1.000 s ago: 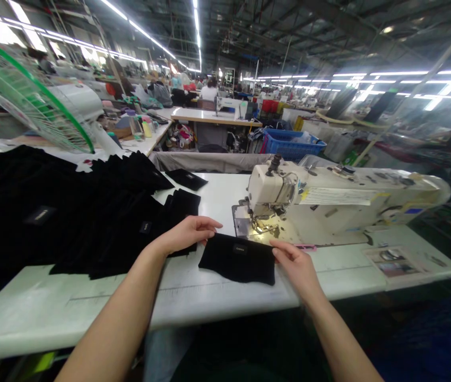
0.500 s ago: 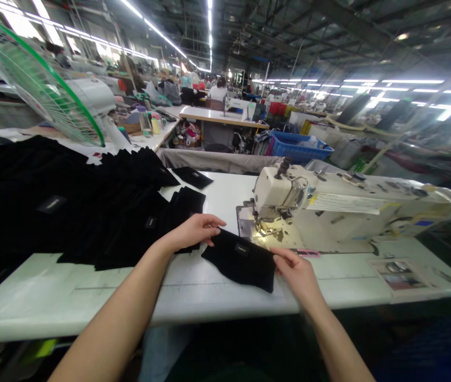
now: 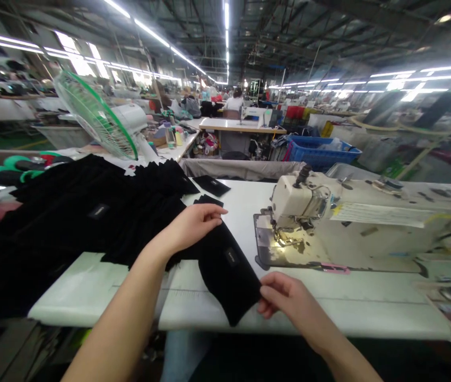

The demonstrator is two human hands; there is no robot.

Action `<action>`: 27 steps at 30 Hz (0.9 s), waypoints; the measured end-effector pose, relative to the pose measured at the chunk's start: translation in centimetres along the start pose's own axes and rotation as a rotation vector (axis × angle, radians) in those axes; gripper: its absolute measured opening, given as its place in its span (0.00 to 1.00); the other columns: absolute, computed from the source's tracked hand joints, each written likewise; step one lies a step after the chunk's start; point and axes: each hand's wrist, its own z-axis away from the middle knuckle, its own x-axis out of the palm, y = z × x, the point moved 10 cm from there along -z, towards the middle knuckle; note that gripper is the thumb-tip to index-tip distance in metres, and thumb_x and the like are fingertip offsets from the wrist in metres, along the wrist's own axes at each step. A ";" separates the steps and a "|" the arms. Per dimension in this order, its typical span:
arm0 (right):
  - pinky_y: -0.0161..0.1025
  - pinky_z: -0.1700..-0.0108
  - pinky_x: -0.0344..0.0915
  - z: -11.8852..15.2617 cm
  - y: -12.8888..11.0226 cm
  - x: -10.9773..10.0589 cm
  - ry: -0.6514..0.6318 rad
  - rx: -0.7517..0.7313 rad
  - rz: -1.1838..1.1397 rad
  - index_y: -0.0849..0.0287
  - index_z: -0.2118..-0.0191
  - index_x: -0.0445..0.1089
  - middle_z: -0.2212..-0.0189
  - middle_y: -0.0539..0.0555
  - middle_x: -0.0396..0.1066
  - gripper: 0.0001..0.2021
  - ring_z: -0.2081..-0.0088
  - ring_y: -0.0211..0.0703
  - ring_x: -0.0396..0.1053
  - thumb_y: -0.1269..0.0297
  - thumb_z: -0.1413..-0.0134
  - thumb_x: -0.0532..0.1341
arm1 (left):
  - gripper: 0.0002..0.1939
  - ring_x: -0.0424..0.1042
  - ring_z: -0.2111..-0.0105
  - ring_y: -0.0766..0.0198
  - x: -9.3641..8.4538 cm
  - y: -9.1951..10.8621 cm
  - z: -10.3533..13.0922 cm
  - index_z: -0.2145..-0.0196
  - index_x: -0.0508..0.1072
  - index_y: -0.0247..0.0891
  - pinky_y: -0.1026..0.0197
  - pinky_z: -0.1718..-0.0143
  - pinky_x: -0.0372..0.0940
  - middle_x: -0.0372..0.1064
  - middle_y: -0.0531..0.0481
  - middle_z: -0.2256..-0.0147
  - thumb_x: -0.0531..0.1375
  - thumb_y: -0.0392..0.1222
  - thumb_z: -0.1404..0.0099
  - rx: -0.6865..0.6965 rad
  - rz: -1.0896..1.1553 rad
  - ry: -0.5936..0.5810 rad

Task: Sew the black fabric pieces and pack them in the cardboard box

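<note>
A black fabric piece (image 3: 231, 278) with a small dark label is stretched slantwise between my hands over the white table. My left hand (image 3: 191, 225) has thumb and fingers closed on its upper corner. At the lower right corner, my right hand (image 3: 283, 294) pinches the edge between thumb and fingers. Left of the piece lies a heap of black fabric pieces (image 3: 141, 228), some showing the same kind of label; my left forearm passes in front of it. The sewing machine (image 3: 301, 204) stands to the right of the piece, its needle area lit.
A pink-handled tool (image 3: 335, 268) lies beside the machine base. A single black piece (image 3: 211, 185) rests at the table's far edge. Beyond are a green-rimmed fan (image 3: 98, 114), a blue crate (image 3: 323, 151) and a seated person (image 3: 234, 102).
The fabric piece has tilted steeply: its right end swung down toward the table's front edge with my right hand. The view has turned left, showing thread cones.
</note>
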 end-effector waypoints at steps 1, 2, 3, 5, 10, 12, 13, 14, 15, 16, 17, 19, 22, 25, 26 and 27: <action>0.40 0.68 0.73 -0.5 -0.3 1.8 -0.031 -0.001 -0.055 0.60 0.65 0.72 0.76 0.53 0.76 0.21 0.74 0.44 0.75 0.45 0.53 0.70 | 0.19 0.74 0.62 0.58 -1.1 0.6 -0.6 0.51 0.78 0.37 0.59 0.58 0.66 0.77 0.47 0.62 0.57 0.42 0.37 0.011 -0.128 0.006; 0.40 0.68 0.73 -1.2 -0.7 3.5 -0.052 -0.008 -0.097 0.60 0.64 0.71 0.75 0.54 0.77 0.22 0.73 0.45 0.76 0.44 0.53 0.70 | 0.18 0.75 0.61 0.57 -2.0 1.0 -1.4 0.51 0.78 0.38 0.60 0.58 0.66 0.78 0.48 0.61 0.57 0.40 0.37 0.024 -0.245 0.004; 0.41 0.66 0.74 -2.1 -1.1 5.0 -0.052 -0.027 -0.124 0.60 0.63 0.70 0.74 0.55 0.77 0.23 0.72 0.45 0.77 0.44 0.52 0.69 | 0.18 0.75 0.60 0.57 -2.7 1.3 -2.5 0.51 0.78 0.38 0.60 0.58 0.66 0.78 0.48 0.60 0.57 0.39 0.37 0.036 -0.344 -0.005; 0.40 0.64 0.74 -4.3 -1.9 7.2 -0.003 -0.066 -0.125 0.61 0.61 0.68 0.71 0.56 0.78 0.22 0.69 0.45 0.78 0.45 0.49 0.67 | 0.18 0.76 0.59 0.57 -3.2 1.3 -5.0 0.51 0.78 0.38 0.61 0.57 0.66 0.78 0.48 0.58 0.56 0.37 0.37 0.067 -0.507 -0.038; 0.38 0.73 0.71 -8.4 -2.7 9.7 0.055 -0.096 0.036 0.61 0.57 0.65 0.77 0.53 0.76 0.15 0.77 0.43 0.75 0.53 0.40 0.60 | 0.18 0.72 0.49 0.49 -1.5 -0.2 -8.9 0.53 0.78 0.37 0.55 0.49 0.66 0.75 0.41 0.50 0.59 0.32 0.40 0.129 -0.780 -0.067; 0.37 0.77 0.66 -9.1 -3.5 8.4 0.113 -0.140 0.169 0.60 0.56 0.66 0.82 0.47 0.71 0.12 0.84 0.42 0.70 0.57 0.39 0.59 | 0.17 0.71 0.46 0.47 0.1 -0.6 -8.0 0.53 0.78 0.34 0.52 0.44 0.63 0.71 0.37 0.47 0.57 0.31 0.38 0.153 -0.823 -0.053; 0.37 0.77 0.65 -9.3 -4.2 7.4 0.160 -0.181 0.244 0.59 0.55 0.66 0.83 0.45 0.69 0.11 0.84 0.42 0.68 0.58 0.39 0.58 | 0.16 0.71 0.46 0.48 1.1 -0.8 -7.1 0.53 0.77 0.32 0.51 0.43 0.62 0.71 0.36 0.46 0.55 0.31 0.36 0.164 -0.834 -0.053; 0.38 0.74 0.65 -9.6 -5.2 6.3 0.211 -0.230 0.320 0.58 0.55 0.67 0.82 0.45 0.69 0.10 0.82 0.42 0.69 0.59 0.38 0.58 | 0.17 0.70 0.45 0.49 2.1 -1.1 -5.9 0.52 0.77 0.32 0.50 0.41 0.61 0.70 0.36 0.45 0.52 0.30 0.34 0.172 -0.840 -0.052; 0.39 0.70 0.66 -9.9 -6.3 5.3 0.260 -0.283 0.394 0.57 0.56 0.68 0.80 0.46 0.70 0.08 0.79 0.43 0.71 0.61 0.37 0.57 | 0.18 0.68 0.43 0.49 3.1 -1.4 -4.6 0.51 0.76 0.32 0.48 0.39 0.59 0.69 0.36 0.44 0.51 0.30 0.33 0.172 -0.843 -0.052; 0.40 0.65 0.67 -10.4 -7.5 4.6 0.297 -0.335 0.464 0.57 0.56 0.69 0.76 0.49 0.73 0.08 0.73 0.45 0.74 0.62 0.36 0.56 | 0.19 0.65 0.40 0.47 3.9 -1.9 -3.3 0.49 0.75 0.31 0.45 0.36 0.56 0.67 0.35 0.42 0.51 0.31 0.32 0.157 -0.848 -0.042; 0.41 0.60 0.68 -11.1 -8.7 4.1 0.323 -0.380 0.530 0.57 0.56 0.70 0.71 0.51 0.75 0.08 0.66 0.46 0.76 0.64 0.35 0.55 | 0.20 0.61 0.37 0.44 4.5 -2.6 -2.1 0.44 0.72 0.29 0.42 0.35 0.53 0.64 0.33 0.39 0.51 0.35 0.30 0.120 -0.854 -0.027; 0.43 0.49 0.66 -13.5 -10.8 4.2 0.340 -0.456 0.648 0.57 0.54 0.71 0.58 0.56 0.77 0.10 0.53 0.47 0.74 0.68 0.33 0.53 | 0.27 0.52 0.33 0.41 5.5 -4.3 -0.1 0.37 0.64 0.27 0.38 0.33 0.48 0.55 0.30 0.35 0.53 0.45 0.29 0.021 -0.852 -0.023; 0.51 0.40 0.62 -18.1 -12.9 5.8 0.315 -0.533 0.803 0.59 0.45 0.69 0.44 0.58 0.69 0.13 0.43 0.50 0.67 0.67 0.32 0.56 | 0.34 0.43 0.30 0.44 6.6 -6.0 1.4 0.32 0.57 0.31 0.39 0.31 0.43 0.42 0.31 0.31 0.52 0.54 0.29 -0.046 -0.806 -0.045; 0.59 0.39 0.62 -22.1 -13.7 7.2 0.275 -0.569 0.944 0.58 0.42 0.67 0.38 0.59 0.63 0.17 0.40 0.54 0.64 0.62 0.34 0.61 | 0.35 0.40 0.29 0.47 6.7 -6.4 1.7 0.31 0.53 0.33 0.41 0.30 0.41 0.39 0.34 0.30 0.51 0.55 0.29 -0.059 -0.775 -0.040; 0.59 0.40 0.63 -23.1 -13.8 7.4 0.263 -0.574 0.987 0.57 0.42 0.67 0.38 0.59 0.63 0.18 0.40 0.55 0.64 0.61 0.34 0.62 | 0.37 0.40 0.29 0.48 6.6 -6.5 1.7 0.31 0.51 0.32 0.41 0.30 0.41 0.38 0.35 0.30 0.51 0.56 0.29 -0.070 -0.772 -0.039; 0.59 0.41 0.64 -23.8 -13.7 7.5 0.255 -0.578 1.028 0.58 0.42 0.68 0.39 0.59 0.64 0.17 0.41 0.55 0.65 0.61 0.35 0.63 | 0.38 0.39 0.29 0.48 6.5 -6.5 1.7 0.30 0.50 0.30 0.42 0.30 0.40 0.38 0.35 0.30 0.50 0.56 0.29 -0.080 -0.769 -0.040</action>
